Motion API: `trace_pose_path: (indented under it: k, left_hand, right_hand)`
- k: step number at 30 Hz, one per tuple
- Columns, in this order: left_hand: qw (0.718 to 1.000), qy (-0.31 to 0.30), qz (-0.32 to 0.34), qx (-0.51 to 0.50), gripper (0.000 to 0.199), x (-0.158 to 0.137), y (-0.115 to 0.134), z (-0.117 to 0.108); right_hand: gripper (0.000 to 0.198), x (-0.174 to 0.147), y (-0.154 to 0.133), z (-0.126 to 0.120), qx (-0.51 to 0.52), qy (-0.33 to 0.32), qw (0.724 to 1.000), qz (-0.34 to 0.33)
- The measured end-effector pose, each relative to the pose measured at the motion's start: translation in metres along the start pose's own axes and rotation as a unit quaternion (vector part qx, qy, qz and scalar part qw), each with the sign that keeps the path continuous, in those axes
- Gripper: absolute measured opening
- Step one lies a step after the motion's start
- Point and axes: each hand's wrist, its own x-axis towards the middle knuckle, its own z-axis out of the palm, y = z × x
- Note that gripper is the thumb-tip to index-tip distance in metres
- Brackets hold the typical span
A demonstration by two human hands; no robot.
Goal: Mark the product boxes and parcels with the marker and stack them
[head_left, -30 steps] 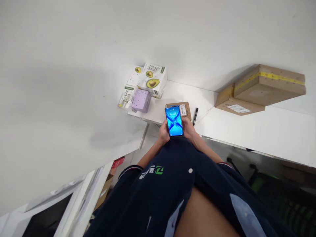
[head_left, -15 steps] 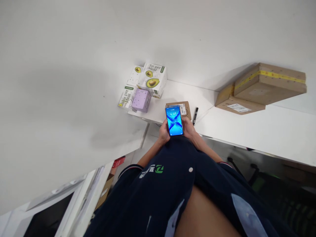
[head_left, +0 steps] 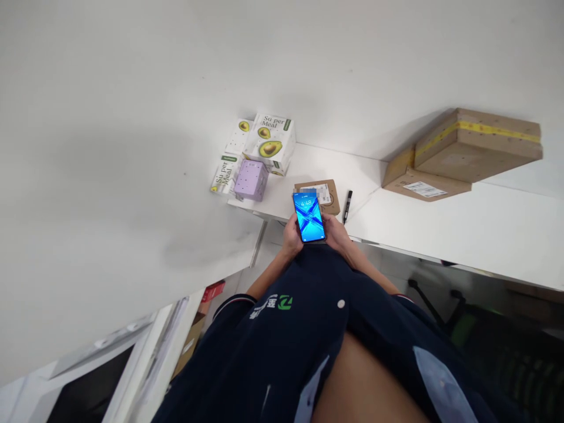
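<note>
Our left hand and right hand grip the smartphone by its sides around the near edge of the desk, its screen already lit but, we judge, not yet unlocked, the marker ungrasped to the right

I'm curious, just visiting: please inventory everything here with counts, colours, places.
phone: 1, blue-screened, held centrally
table: 1, white, beyond phone
avocado boxes: 3, white, table's left
small box: 1, purple, beside those
labelled carton: 1, brown, behind phone
marker: 1, black, beside carton
taped cartons: 2, brown, further right
walls: count unclear, white, behind table
panel: 1, black, lower left
red item: 1, red, lower left
chair: 1, dark, lower right
shirt: 1, navy, lower centre
left grip: 1, bare, phone's left
right grip: 1, bare, phone's right
</note>
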Motion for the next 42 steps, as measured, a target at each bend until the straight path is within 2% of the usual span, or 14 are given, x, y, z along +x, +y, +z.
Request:
trace_pose_path:
  k: [5, 11, 15, 19, 24, 27, 29, 30, 32, 34, 36, 38, 40, 42]
  left_hand:
    - [1.000, -0.007, -0.004, -0.013, 0.021, -0.001, 0.002, 0.003]
    - [0.999, -0.045, 0.000, 0.004, 0.026, 0.000, 0.001, 0.017]
    - [0.996, -0.081, 0.005, 0.031, 0.025, 0.006, -0.004, 0.020]
    - [0.989, -0.125, -0.016, 0.079, 0.023, 0.012, -0.013, 0.019]
    - [0.979, -0.151, -0.031, 0.135, 0.028, 0.013, -0.023, 0.025]
    - [0.949, -0.182, 0.018, 0.258, 0.035, 0.016, -0.019, 0.024]
    - [0.897, -0.194, 0.125, 0.376, 0.041, 0.021, -0.009, 0.019]
    - [0.857, -0.190, 0.187, 0.442, 0.045, 0.024, -0.002, 0.016]
    - [0.748, -0.163, 0.288, 0.576, 0.060, 0.031, 0.014, 0.009]
    - [0.624, -0.136, 0.329, 0.695, 0.082, 0.038, 0.029, 0.005]
    - [0.518, -0.143, 0.327, 0.778, 0.101, 0.047, 0.041, 0.005]
    - [0.440, -0.175, 0.306, 0.826, 0.114, 0.059, 0.047, 0.010]
    - [0.386, -0.213, 0.282, 0.852, 0.122, 0.074, 0.050, 0.019]
    - [0.353, -0.243, 0.258, 0.866, 0.126, 0.089, 0.051, 0.029]
  right_hand:
    - [0.024, -0.009, 0.000, -0.004, 0.013, -0.001, 1.000, 0.001]
    - [0.043, -0.019, 0.002, -0.015, 0.052, -0.040, 0.998, -0.024]
    - [0.048, -0.022, 0.005, -0.027, 0.079, -0.036, 0.996, -0.009]
    - [0.057, -0.026, 0.007, -0.041, 0.106, -0.036, 0.993, 0.021]
    - [0.061, -0.036, 0.006, -0.054, 0.131, -0.054, 0.990, 0.002]
    - [0.061, -0.043, 0.001, -0.067, 0.128, -0.055, 0.990, -0.024]
    - [0.059, -0.046, -0.003, -0.084, 0.119, -0.005, 0.991, -0.069]
    - [0.058, -0.047, -0.006, -0.096, 0.106, 0.038, 0.990, -0.090]
    - [0.058, -0.047, -0.011, -0.126, 0.056, 0.155, 0.979, -0.121]
    - [0.061, -0.045, -0.015, -0.158, -0.044, 0.302, 0.942, -0.137]
    - [0.066, -0.044, -0.017, -0.187, -0.198, 0.427, 0.873, -0.132]
    - [0.065, -0.041, -0.016, -0.207, -0.357, 0.510, 0.780, -0.064]
    - [0.063, -0.038, -0.012, -0.218, -0.478, 0.550, 0.685, 0.006]
    - [0.062, -0.033, -0.005, -0.222, -0.554, 0.561, 0.614, 0.029]
